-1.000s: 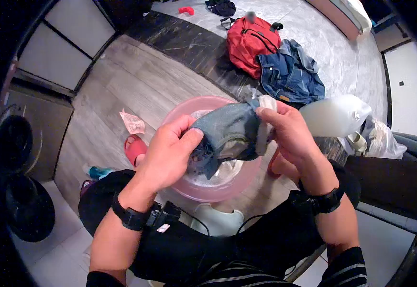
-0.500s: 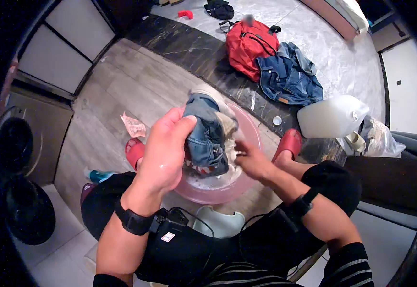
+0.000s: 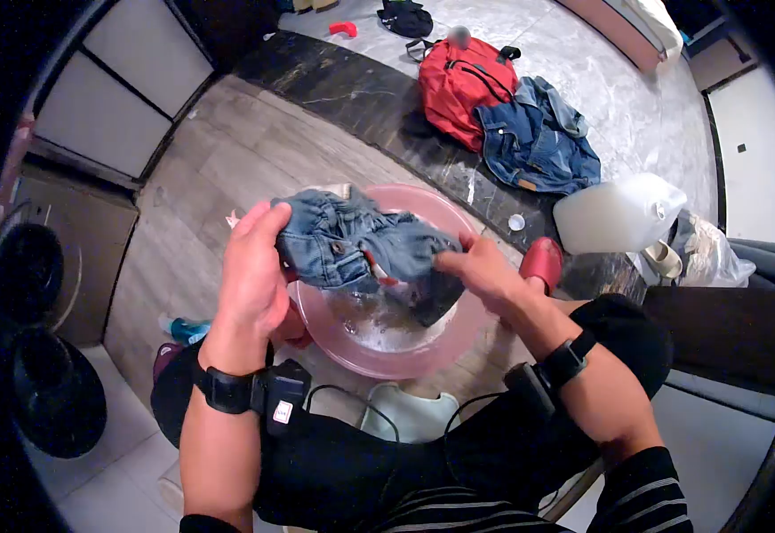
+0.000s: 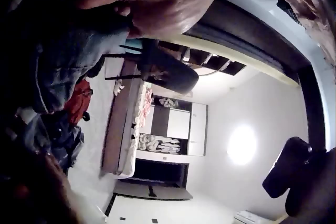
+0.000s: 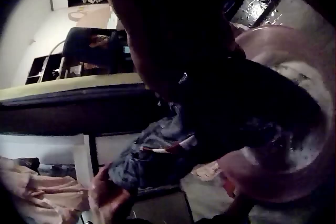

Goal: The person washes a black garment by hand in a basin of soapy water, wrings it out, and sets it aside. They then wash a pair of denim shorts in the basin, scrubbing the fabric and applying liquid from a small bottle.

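Note:
A wet blue denim garment [image 3: 330, 240] with a metal button and a red-and-white patch is stretched over a pink basin [image 3: 374, 362]. At its left end my left hand [image 3: 252, 271] grips the cloth, thumb on top. My right hand [image 3: 487, 274] pinches the right end, where a darker part hangs toward the suds. In the left wrist view the left hand [image 4: 157, 1] holds the bunched denim [image 4: 79, 50]. The right wrist view is dim, but the denim [image 5: 157, 150] runs from the left hand [image 5: 107, 195] over the foamy water [image 5: 304, 77].
Beyond the basin lie a red backpack [image 3: 463, 89] and a denim jacket [image 3: 539, 138]. A white jug [image 3: 619, 213] stands at the right, near a red slipper [image 3: 541, 262] and a small white cap [image 3: 516, 222]. A pale stool [image 3: 410, 413] is between the knees.
The garment, first bunched between both hands, has been turned and spread out sideways. My left hand moved left with it; the right hand let go or loosened midway and now pinches its right end.

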Demonstrator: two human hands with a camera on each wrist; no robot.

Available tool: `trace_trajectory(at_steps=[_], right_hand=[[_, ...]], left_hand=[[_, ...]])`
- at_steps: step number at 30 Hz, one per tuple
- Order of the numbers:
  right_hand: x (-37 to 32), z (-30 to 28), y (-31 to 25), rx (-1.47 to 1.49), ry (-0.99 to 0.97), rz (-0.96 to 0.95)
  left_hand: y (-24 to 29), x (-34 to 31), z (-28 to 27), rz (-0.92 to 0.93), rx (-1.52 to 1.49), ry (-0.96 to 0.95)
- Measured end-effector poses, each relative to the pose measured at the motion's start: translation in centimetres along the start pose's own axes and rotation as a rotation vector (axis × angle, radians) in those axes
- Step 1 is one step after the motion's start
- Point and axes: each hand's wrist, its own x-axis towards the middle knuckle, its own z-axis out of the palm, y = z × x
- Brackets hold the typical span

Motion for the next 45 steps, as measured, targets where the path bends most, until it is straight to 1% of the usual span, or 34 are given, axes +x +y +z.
trace_trajectory(at_steps=[1, 2, 6, 9, 10, 13, 14, 16, 17, 18, 19, 20, 21, 23, 24, 25, 27, 28, 30, 32, 33, 34, 35, 36, 39, 43, 45], right_hand=[[1.2, -0.5, 1.1, 0.119, 0.001, -0.023], [1.0, -0.8, 0.1, 0.076, 0.05, -0.029], [0.0, -1.3, -2.5, 0.314, 0.059, -0.138], [-0.7, -2.0, -3.6, 0.29, 0.09, -0.144], [-1.1, -2.1, -4.0, 0.332, 0.093, -0.148], [-1.6, -2.4, -4.3, 0.424, 0.03, -0.124], [-1.7, -2.2, -4.4, 0.467, 0.046, -0.102], [-1.9, -1.5, -4.5, 0.554, 0.075, -0.06], [-2.1, -1.4, -4.6, 0.6, 0.042, -0.047], [-2.4, -1.2, -4.7, 0.647, 0.009, -0.034], [-2.7, -1.1, -4.9, 0.694, -0.024, -0.021], [-3.3, -0.7, -5.4, 0.812, -0.106, 0.054], [-2.9, -0.5, -5.0, 0.838, -0.075, 0.082], [-1.6, -0.2, -3.5, 0.885, -0.013, 0.14], [-1.4, -0.2, -3.2, 0.872, -0.026, 0.108], [-1.3, -0.1, -2.9, 0.875, -0.029, 0.098], [-1.1, 0.1, -2.8, 0.879, -0.033, 0.077], [-1.1, 0.1, -2.8, 0.874, 0.009, 0.051], [-1.3, 0.3, -3.0, 0.866, 0.093, -0.001], [-0.5, -0.4, -2.6, 0.871, 0.037, -0.035], [-0.2, -0.5, -2.4, 0.875, 0.008, -0.052], [-0.3, -0.6, -2.0, 0.842, 0.031, -0.055], [-1.2, -0.4, -2.8, 0.809, 0.056, -0.057], [-1.8, -0.2, -3.3, 0.774, 0.08, -0.059], [-2.2, -0.2, -3.7, 0.67, 0.102, 0.035], [-2.3, -0.2, -2.3, 0.347, -0.011, 0.063], [-3.8, 0.8, -2.5, 0.285, -0.106, 0.051]], left_hand=[[-0.2, 0.1, -0.1, -0.006, 0.04, 0.003], [-0.4, 0.1, -0.2, -0.012, 0.081, 0.006], [-1.6, 1.1, -1.1, -0.09, 0.306, -0.005], [-1.7, 1.7, -1.6, -0.049, 0.846, -0.009], [-1.7, 1.6, -1.6, 0.071, 1.232, -0.008], [-3.7, 1.7, -2.1, 0.348, 1.647, -0.06], [-3.8, 1.2, -1.5, 0.356, 1.701, -0.076], [-4.0, 0.7, -0.2, 0.229, 1.63, -0.137], [-4.0, 0.4, 0.6, 0.167, 1.595, -0.166], [-3.5, -0.2, 1.9, 0.025, 1.629, -0.229], [-3.9, -0.1, 1.8, -0.071, 1.488, -0.407], [-5.4, 0.1, 1.2, -0.103, 1.395, -0.518], [-6.6, -0.1, 1.1, -0.135, 1.298, -0.624], [-8.7, -1.3, 1.3, 0.04, 1.12, -0.636], [-10.7, -0.9, 1.0, 0.104, 0.981, -0.669], [-12.0, -0.3, 0.0, 0.001, 0.966, -0.651], [-11.2, 0.0, 0.9, -0.203, 0.931, -0.614], [-10.4, 0.2, 1.1, -0.354, 0.992, -0.557], [-9.5, 0.5, 0.9, -0.338, 0.853, -0.54], [-8.9, 0.8, 0.7, -0.328, 0.743, -0.55], [-8.7, 0.8, 0.8, -0.333, 0.635, -0.541], [-8.4, 0.8, 0.8, -0.337, 0.527, -0.532], [-7.9, 0.6, 1.1, -0.341, 0.418, -0.523], [-6.8, 0.3, 1.5, -0.346, 0.385, -0.525], [-6.2, 0.7, 1.8, -0.346, 0.33, -0.401], [-5.4, 0.7, 2.0, -0.381, 0.294, -0.298], [-5.7, 1.0, 1.7, -0.348, 0.211, -0.297]])
